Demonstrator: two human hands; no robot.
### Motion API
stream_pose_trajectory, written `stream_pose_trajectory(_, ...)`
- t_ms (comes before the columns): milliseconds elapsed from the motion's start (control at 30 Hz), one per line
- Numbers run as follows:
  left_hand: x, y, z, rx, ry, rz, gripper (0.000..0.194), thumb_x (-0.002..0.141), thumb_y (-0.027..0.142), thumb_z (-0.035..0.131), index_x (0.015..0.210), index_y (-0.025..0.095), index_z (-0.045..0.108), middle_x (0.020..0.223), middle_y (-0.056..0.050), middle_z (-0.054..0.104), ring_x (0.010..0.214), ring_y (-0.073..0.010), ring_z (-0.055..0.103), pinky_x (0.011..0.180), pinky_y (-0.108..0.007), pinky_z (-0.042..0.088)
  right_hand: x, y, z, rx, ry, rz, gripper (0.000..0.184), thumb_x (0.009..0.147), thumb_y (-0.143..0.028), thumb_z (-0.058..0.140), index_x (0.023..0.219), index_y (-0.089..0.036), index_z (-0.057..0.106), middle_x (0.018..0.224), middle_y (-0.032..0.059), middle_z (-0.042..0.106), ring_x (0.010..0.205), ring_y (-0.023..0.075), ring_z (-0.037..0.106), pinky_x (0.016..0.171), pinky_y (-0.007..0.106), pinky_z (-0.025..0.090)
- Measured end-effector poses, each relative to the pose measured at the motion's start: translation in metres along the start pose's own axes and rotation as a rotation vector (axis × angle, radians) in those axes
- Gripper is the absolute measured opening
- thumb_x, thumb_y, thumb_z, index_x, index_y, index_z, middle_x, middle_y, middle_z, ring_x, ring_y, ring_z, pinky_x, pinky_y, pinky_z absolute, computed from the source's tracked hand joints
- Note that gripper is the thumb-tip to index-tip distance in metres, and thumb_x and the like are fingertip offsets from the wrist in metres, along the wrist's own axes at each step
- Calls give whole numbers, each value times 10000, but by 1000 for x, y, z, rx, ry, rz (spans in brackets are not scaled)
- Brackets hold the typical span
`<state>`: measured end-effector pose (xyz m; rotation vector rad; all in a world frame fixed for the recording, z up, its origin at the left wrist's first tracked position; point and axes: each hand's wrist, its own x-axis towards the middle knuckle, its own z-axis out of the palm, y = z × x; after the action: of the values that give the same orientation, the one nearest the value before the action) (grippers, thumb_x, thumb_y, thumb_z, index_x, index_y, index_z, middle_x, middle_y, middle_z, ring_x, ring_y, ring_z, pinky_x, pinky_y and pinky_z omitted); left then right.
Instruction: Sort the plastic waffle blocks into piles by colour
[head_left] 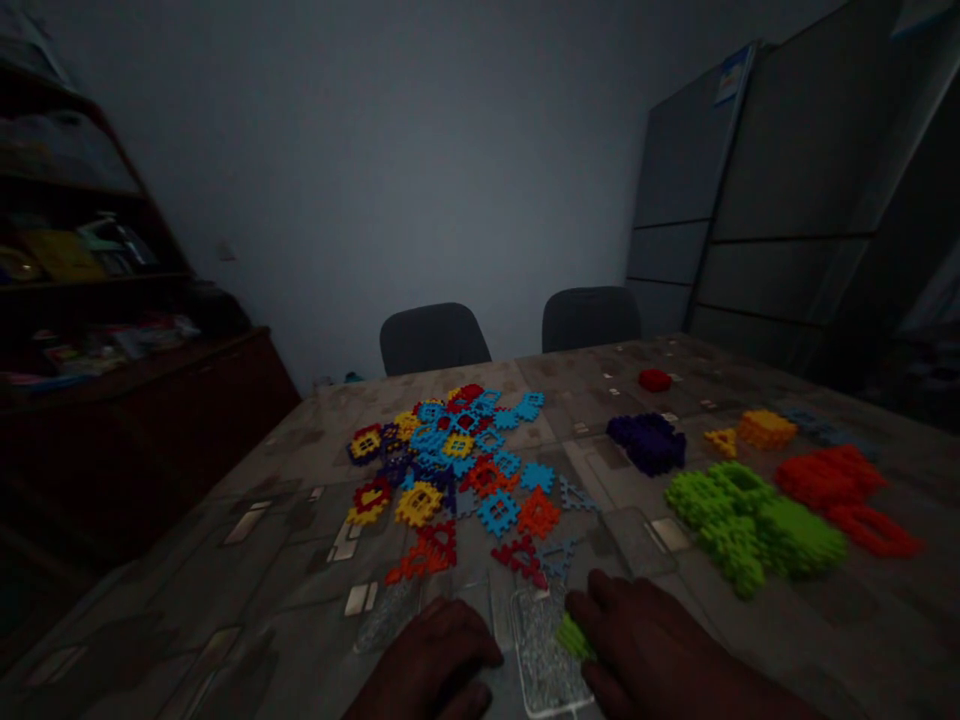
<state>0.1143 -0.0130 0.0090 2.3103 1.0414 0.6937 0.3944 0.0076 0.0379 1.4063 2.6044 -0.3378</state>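
Observation:
My right hand is closed on a light green plastic building piece, low over the table's near edge. Most of that piece is hidden by the fingers. My left hand is a little to the left, fingers loosely bent and thumb apart, with nothing seen in it. Beyond the hands lies a mixed heap of interlocking toothed pieces, with a blue square piece, an orange piece, a dark red piece and a grey triangle nearest me.
To the right sit colour groups: green pieces, red-orange pieces, yellow pieces, dark purple pieces and a small red group. Two dark chairs stand behind the patterned table. Shelves are at left.

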Motion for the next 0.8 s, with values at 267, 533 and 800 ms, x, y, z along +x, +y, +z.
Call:
stream_pose_trajectory(267, -1, -9, 5, -16, 14, 46, 239, 953, 142, 620, 1155, 248, 691, 1115, -67, 769, 1032, -235, 718, 921, -332, 569, -16, 14, -16, 190, 103, -281, 755, 821, -196, 819, 1533, -244, 571, 1436, 156, 695, 1222, 365, 696, 1046, 481, 543)
stream_pose_trajectory(533, 1, -14, 23, 45, 10, 69, 217, 1053, 321, 544, 1130, 213, 715, 1083, -96, 785, 1014, -244, 729, 904, -360, 556, -14, 26, 36, 121, 305, -188, 495, 819, -179, 739, 1306, -242, 674, 1304, 143, 761, 1063, 346, 744, 949, 463, 569)
stream_pose_trajectory(800, 11, -20, 52, 103, -71, 274, 329, 1151, 488, 469, 1193, 275, 717, 1079, -37, 843, 956, -187, 771, 919, -292, 541, -6, 23, 34, 183, 212, -225, 680, 633, -51, 663, 1286, -236, 696, 1204, 113, 785, 1082, 331, 730, 931, 405, 546)
